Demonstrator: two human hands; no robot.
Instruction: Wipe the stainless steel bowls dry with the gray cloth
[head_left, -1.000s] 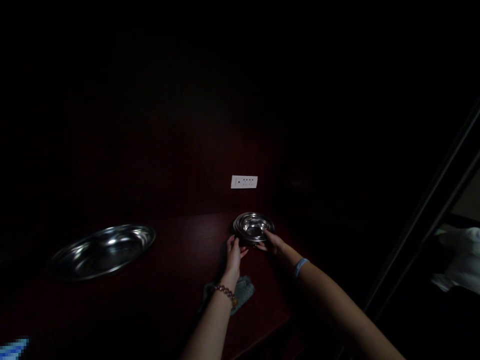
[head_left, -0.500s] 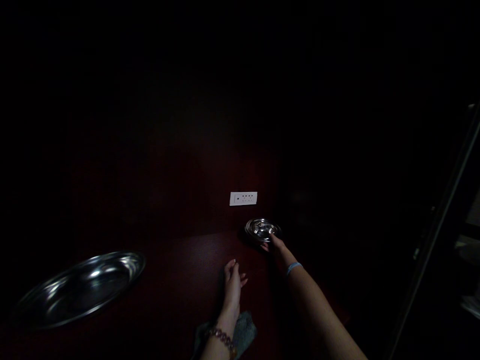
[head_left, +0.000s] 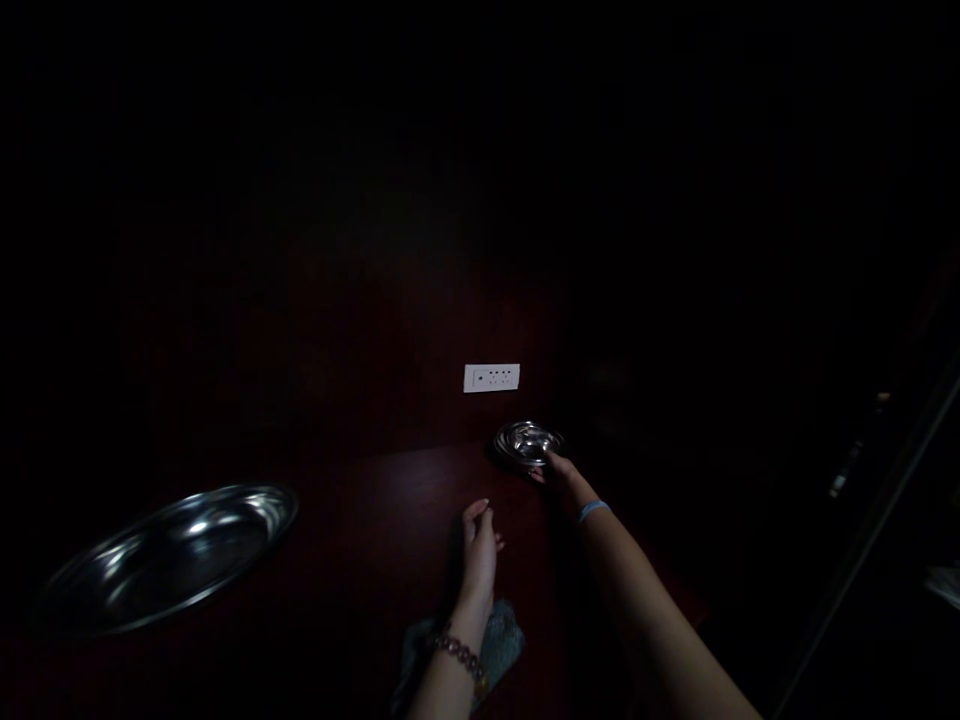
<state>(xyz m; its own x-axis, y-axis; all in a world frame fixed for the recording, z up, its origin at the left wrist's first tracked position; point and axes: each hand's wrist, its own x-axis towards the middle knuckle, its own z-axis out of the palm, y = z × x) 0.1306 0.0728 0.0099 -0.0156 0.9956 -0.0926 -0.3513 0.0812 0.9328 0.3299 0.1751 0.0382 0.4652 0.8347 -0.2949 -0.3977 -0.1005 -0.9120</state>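
Observation:
Several nested shiny metal dishes (head_left: 517,440) rest at the back right of the dark red surface (head_left: 375,510). My right hand (head_left: 556,470), with a light blue band at the wrist, grips their near right rim, thumb on top and fingers below. My left hand (head_left: 480,540), wearing a beaded bracelet, hovers over the surface with curled fingers apart; nothing shows in it. Under my left wrist lies a grey-green cloth (head_left: 502,640), partly hidden by the forearm.
A large oval metal tray (head_left: 180,560) lies at the left. A white socket plate (head_left: 491,377) is on the dark back wall above the dishes. Along the right runs a dark panel edge (head_left: 874,540); much of the scene is too dark to make out.
The view has shifted slightly, so the dishes, tray and socket plate appear higher. My left hand has moved a little forward and its fingers are more curled. My right hand keeps its hold.

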